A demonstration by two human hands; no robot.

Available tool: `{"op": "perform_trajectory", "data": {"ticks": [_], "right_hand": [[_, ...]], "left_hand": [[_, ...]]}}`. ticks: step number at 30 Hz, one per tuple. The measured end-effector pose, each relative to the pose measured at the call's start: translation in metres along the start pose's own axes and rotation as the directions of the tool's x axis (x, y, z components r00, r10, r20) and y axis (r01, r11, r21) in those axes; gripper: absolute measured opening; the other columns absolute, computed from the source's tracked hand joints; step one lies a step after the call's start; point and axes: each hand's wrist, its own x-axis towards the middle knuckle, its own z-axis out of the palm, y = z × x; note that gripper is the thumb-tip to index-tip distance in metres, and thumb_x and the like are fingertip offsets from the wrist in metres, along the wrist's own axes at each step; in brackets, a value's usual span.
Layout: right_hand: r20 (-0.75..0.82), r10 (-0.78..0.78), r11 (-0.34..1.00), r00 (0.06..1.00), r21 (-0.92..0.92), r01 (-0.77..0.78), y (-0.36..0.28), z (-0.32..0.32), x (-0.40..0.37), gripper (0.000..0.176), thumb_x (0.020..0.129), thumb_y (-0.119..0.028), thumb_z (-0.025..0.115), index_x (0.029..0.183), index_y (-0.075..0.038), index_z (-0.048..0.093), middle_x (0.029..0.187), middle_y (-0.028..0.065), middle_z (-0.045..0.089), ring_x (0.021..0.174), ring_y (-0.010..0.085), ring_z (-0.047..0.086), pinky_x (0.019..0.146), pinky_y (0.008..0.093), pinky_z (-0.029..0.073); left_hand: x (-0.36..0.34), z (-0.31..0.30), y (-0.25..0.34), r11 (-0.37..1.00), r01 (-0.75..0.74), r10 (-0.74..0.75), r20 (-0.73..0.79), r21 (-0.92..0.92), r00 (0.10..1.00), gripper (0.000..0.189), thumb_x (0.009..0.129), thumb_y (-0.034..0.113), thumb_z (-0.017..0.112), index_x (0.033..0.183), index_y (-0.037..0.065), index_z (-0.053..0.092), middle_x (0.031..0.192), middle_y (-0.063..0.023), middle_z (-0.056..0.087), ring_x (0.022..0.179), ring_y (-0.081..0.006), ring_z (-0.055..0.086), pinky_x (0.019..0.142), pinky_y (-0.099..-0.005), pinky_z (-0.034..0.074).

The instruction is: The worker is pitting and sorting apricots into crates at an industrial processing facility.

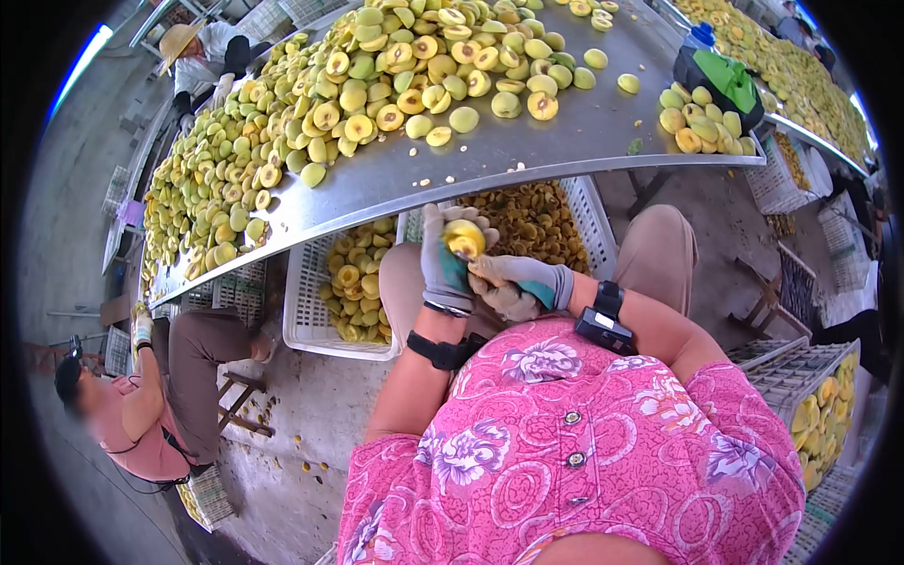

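My left hand (446,268), in a grey and green glove, is closed around a yellow peach half (463,239) whose cut side shows. My right hand (518,285), gloved the same way, is closed right beside the fruit, its fingertips at the lower edge. A small dark tip shows between the two hands, but what the right hand grips is mostly hidden. Both hands are over my lap, just below the front edge of a metal table (565,141). On that table lies a big heap of halved green-yellow peaches (395,75).
Under the table edge stand a white crate (299,315) of yellow halves and another crate (598,226) of brownish pieces. A green bag (727,83) lies at the table's right end by a small fruit pile (702,122). Co-workers sit at left (141,414) and far left (212,47).
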Motion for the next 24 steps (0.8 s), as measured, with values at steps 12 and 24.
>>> {"op": "perform_trajectory", "data": {"ticks": [12,24], "right_hand": [[-0.524,-0.083,0.895,0.848,-0.413,-0.167,0.009,-0.042,-0.014,0.035,0.095,-0.049,0.048,0.097,-0.013,0.05,0.057,-0.0044,0.039,0.039,0.0068,0.034,0.034,0.024,0.027],[-0.414,-0.164,0.889,0.895,-0.455,-0.047,-0.021,-0.041,-0.013,0.035,0.093,-0.046,0.049,0.093,-0.011,0.052,0.061,-0.0023,0.044,0.041,0.0089,0.039,0.036,0.0258,0.032]], "left_hand": [[-0.004,-0.101,0.145,-0.071,-0.034,0.605,0.07,0.997,0.793,0.028,0.088,0.021,0.061,0.107,0.001,0.063,0.114,-0.0128,0.057,0.106,-0.0246,0.054,0.095,-0.035,0.042],[0.227,-0.025,0.09,-0.605,-0.098,0.046,0.157,0.79,0.986,0.053,0.077,0.02,0.06,0.128,0.01,0.052,0.132,-0.0182,0.049,0.124,-0.0337,0.046,0.103,-0.0386,0.039]]}}
